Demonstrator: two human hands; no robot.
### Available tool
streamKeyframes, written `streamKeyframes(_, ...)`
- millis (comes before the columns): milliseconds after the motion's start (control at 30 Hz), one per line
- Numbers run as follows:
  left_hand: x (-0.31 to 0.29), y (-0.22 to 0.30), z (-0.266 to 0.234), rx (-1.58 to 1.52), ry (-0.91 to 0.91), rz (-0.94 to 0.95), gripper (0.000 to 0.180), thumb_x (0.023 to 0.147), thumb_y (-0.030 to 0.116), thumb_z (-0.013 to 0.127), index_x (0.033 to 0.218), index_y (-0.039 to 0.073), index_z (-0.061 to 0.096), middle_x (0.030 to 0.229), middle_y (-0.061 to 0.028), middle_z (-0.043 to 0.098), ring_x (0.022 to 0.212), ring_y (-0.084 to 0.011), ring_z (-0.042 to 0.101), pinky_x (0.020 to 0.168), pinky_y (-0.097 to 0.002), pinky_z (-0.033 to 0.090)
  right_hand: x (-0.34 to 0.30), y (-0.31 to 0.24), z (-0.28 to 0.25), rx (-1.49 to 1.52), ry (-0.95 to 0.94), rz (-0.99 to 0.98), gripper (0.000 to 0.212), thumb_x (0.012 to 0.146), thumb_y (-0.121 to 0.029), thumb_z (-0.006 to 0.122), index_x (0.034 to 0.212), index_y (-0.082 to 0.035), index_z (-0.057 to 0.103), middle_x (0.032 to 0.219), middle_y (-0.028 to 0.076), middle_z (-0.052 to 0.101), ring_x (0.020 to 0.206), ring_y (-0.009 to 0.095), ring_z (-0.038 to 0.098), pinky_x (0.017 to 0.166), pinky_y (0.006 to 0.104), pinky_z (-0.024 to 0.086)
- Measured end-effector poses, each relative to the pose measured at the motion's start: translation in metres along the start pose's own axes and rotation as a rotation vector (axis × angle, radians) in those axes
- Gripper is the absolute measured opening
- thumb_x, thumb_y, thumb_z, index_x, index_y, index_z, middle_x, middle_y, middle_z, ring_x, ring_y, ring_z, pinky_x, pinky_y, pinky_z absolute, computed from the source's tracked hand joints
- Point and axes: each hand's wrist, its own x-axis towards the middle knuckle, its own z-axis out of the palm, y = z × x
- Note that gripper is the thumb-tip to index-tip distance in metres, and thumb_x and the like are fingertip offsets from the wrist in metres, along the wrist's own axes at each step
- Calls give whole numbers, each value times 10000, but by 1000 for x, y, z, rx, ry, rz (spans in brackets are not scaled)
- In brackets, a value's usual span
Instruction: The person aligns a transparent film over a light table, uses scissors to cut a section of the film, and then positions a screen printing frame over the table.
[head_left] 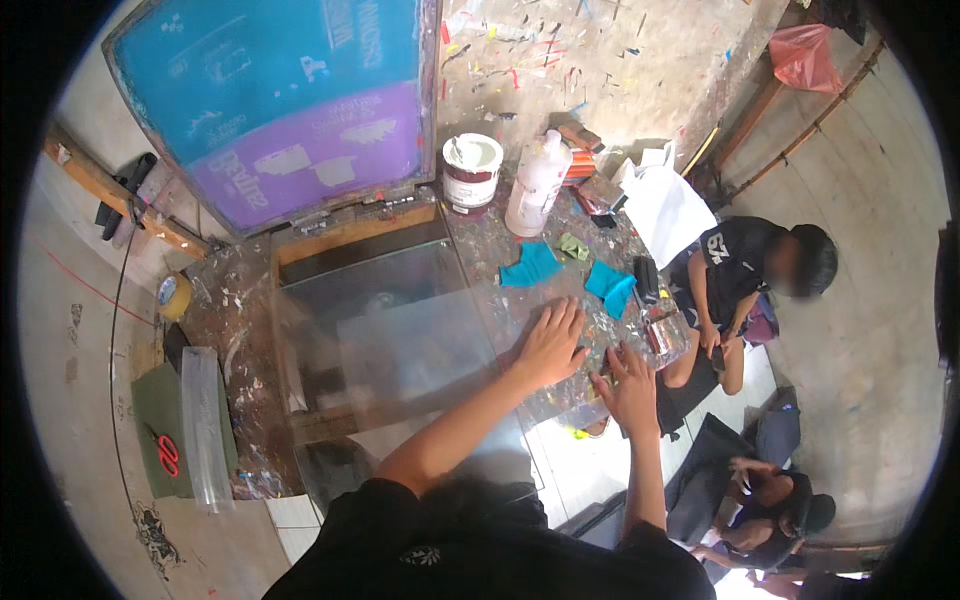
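Note:
My left hand [550,345] lies on the paint-stained table [515,315], just right of a glass pane [400,330], with its fingers stretched forward. Near the table's right edge is my right hand [631,390], fingers apart; whether something small lies under it cannot be made out. Neither hand visibly holds anything. Beyond them lie two pieces of teal cloth [530,266] and a small olive scrap [573,246]. A black object [646,279] and a clear-wrapped packet [667,335] sit close to my right fingertips.
A white tub [471,172] and a cloudy plastic bottle [539,185] stand at the back. A blue-and-purple printing screen [300,110] leans up behind the glass. Red scissors [166,454] and a tape roll [174,297] are at left. One person [755,270] sits at right, others lower right.

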Motion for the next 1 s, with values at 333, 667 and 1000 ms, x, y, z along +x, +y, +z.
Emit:
streamKeyframes(333, -4, -9, 7, -21, 34, 3, 710, 951, 466, 556, 1442, -34, 439, 1545, -253, 359, 1452, -385, 296, 1188, -513, 225, 7, 42, 16, 86, -124, 69, 156, 954, -200, 590, 953, -47, 619, 914, 182, 649, 795, 380, 651, 718, 502, 535)
streamKeyframes(667, -6, -9, 8, 12, 103, 17, 695, 932, 470, 580, 1401, -34, 485, 1507, -251, 414, 1415, -388, 345, 1175, -507, 246, 24, 86, 17, 144, -447, -184, 255, 971, -204, 507, 908, 33, 577, 899, 261, 628, 860, 454, 633, 745, 536, 492)
streamKeyframes(1000, -2, -9, 4, 23, 72, 25, 683, 941, 483, 563, 1398, -21, 502, 1499, -237, 429, 1388, -373, 373, 1139, -495, 285, 40, 95, -2, 565, -666, 61, 289, 1014, -257, 494, 937, 8, 579, 806, 209, 622, 744, 333, 620, 689, 453, 475)
